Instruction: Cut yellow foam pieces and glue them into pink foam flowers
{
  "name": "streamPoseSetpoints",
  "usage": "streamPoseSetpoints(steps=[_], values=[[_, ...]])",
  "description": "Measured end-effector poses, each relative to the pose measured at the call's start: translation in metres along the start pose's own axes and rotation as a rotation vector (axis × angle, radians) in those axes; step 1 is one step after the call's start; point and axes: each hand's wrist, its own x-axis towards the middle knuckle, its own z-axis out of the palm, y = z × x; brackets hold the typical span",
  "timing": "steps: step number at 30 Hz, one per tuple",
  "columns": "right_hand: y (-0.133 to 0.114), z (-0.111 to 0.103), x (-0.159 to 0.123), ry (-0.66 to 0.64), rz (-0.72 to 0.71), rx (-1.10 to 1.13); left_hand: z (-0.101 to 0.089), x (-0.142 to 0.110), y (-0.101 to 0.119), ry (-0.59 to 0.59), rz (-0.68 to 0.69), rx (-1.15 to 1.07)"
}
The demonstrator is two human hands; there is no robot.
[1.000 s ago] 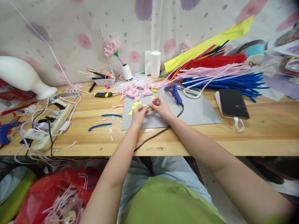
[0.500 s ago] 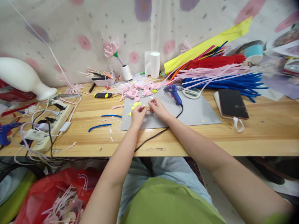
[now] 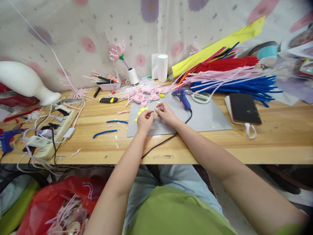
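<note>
Both hands meet over the left part of a grey cutting mat on a wooden table. My left hand is curled, its fingertips pinched on a small yellow piece that is mostly hidden. My right hand pinches the same small yellow bit from the right. Loose yellow scraps lie on the mat just beyond my fingers. Pink petal shapes sit at the mat's far edge. A blue glue gun lies right of my right hand, its black cord running under my forearm.
A phone lies on the right. Bundles of pink, blue and red pipe cleaners are piled at the back right. A power strip with tangled cords is on the left. Blue pipe cleaner pieces lie left of the mat. A red bag is below.
My hands have shifted slightly left and closer together over the yellow scraps; the pinch on the small yellow piece stays.
</note>
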Motion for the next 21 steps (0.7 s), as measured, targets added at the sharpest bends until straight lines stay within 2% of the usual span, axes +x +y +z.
streamPoseSetpoints(steps=[4, 9, 12, 16, 21], values=[[-0.004, -0.005, 0.000, -0.078, -0.057, -0.040, -0.002, 0.010, -0.001, 0.017, -0.082, -0.160], [-0.007, -0.014, 0.003, -0.174, -0.105, -0.134, -0.003, 0.015, -0.001, -0.177, -0.278, -0.349], [-0.006, -0.016, 0.005, -0.181, -0.131, -0.164, -0.004, 0.013, 0.002, -0.217, -0.313, -0.374], [-0.005, -0.015, 0.006, -0.169, -0.145, -0.159, -0.003, 0.011, 0.004, -0.198, -0.309, -0.348], [-0.007, -0.012, 0.007, -0.073, -0.091, -0.063, 0.002, 0.011, 0.005, -0.073, -0.260, -0.303]])
